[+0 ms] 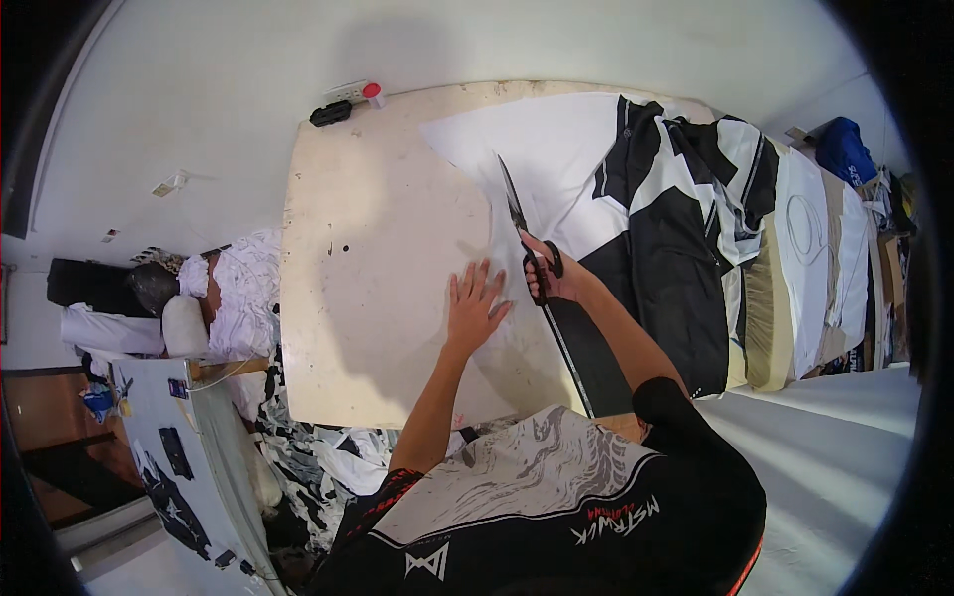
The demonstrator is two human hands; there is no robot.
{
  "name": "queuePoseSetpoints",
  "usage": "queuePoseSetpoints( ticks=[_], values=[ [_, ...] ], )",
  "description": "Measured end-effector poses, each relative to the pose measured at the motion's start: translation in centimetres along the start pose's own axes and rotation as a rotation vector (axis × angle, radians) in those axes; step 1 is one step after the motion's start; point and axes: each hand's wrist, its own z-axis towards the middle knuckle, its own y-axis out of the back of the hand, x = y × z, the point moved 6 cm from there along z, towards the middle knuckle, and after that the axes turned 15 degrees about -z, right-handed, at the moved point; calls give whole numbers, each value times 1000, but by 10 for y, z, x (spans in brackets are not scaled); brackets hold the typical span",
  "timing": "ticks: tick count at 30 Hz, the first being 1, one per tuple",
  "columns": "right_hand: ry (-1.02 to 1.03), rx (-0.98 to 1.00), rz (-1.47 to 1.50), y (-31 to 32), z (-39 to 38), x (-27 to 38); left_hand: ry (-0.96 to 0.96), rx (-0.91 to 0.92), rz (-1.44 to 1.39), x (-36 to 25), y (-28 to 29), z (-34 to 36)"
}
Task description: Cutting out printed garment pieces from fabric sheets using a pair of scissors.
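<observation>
My right hand (556, 276) grips the black handles of a large pair of scissors (516, 210). Its long blades point away from me, near the cut edge of the white fabric. That white fabric (556, 134) joins black panels and spreads over the right half of the wooden table (378, 328). Flat on the tabletop, beside the fabric's left edge, my left hand (475, 306) rests with fingers spread and holds nothing. A black strip with a white line (568, 353) runs from below the right hand toward my body.
A black object (331, 113), a power strip (348, 92) and a red-topped container (373, 94) sit at the table's far left corner. White cloth (245, 288) is heaped left of the table, above mixed black-and-white scraps (308, 477). Layered fabric (795, 228) lies at the right.
</observation>
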Motion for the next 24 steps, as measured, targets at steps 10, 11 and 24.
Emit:
queuePoseSetpoints(
  ticks=[10,11,24],
  values=[
    [79,-45,-16,17,34,10,2,-7,-20,-1,5,1],
    [82,-42,-17,15,32,17,1,-9,-17,0,5,1],
    [-14,106,-30,6,30,18,57,20,-94,-4,2,3]
  ],
)
